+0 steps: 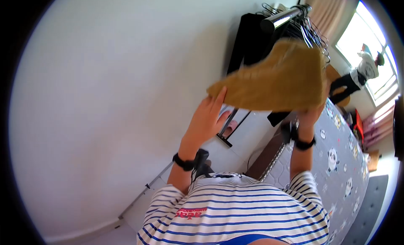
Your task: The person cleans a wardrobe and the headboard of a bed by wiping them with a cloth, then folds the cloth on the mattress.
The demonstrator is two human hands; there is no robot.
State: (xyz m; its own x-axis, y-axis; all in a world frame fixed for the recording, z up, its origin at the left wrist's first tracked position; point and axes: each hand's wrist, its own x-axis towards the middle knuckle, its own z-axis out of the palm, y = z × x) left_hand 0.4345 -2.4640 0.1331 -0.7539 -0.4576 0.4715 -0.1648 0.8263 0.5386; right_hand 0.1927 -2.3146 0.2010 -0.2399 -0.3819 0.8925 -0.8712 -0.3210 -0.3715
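A folded mustard-brown cloth item (273,83), slightly blurred, is raised in front of me beside the clothes rack. My left hand (209,118) grips its lower left corner, with the index finger along the front and the thumb below the edge. At the lower right end, my right hand (311,114) holds the cloth from beneath and behind, and most of those fingers are hidden. Behind the cloth, the metal rail of the clothes rack (283,19) carries several wire hangers (309,32) and dark clothes (248,45). Each wrist wears a black strap.
A bed with a grey panda-print cover (332,160) stands to the right. White wall (105,97) fills the left. Below the rack are its black foot (224,140) and a pink shoe (229,129). Another person (357,74) is by the bright window at the far right.
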